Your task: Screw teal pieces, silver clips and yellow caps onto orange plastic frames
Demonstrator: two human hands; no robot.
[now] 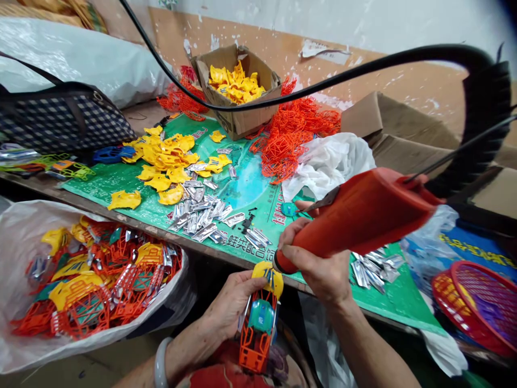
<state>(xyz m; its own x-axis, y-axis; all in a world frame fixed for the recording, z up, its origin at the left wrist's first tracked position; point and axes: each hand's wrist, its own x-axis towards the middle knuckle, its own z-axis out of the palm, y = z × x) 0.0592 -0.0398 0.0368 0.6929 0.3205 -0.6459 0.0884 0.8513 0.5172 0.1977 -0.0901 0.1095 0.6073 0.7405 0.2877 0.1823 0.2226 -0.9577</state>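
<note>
My left hand [231, 302] grips a toy car [260, 318] near the table's front edge. The car has an orange lattice frame, a teal block in its middle and a yellow panel [269, 277] at its far end. In my right hand [319, 264] is a red power screwdriver [363, 213], slanting down to the left. Its black nose is at the yellow panel; whether the bit touches a screw is hidden. A small teal part [289, 209] shows just beyond my right fingers. Silver parts [202, 213] lie loose on the green sheet.
A white sack [16, 231] of toy cars stands at left. Yellow panels [165, 153], a cardboard box [238, 121] of more panels and orange frames [299, 126] occupy the table's back. A red basket [456, 312] sits at right. Black cable [258, 105] arches overhead.
</note>
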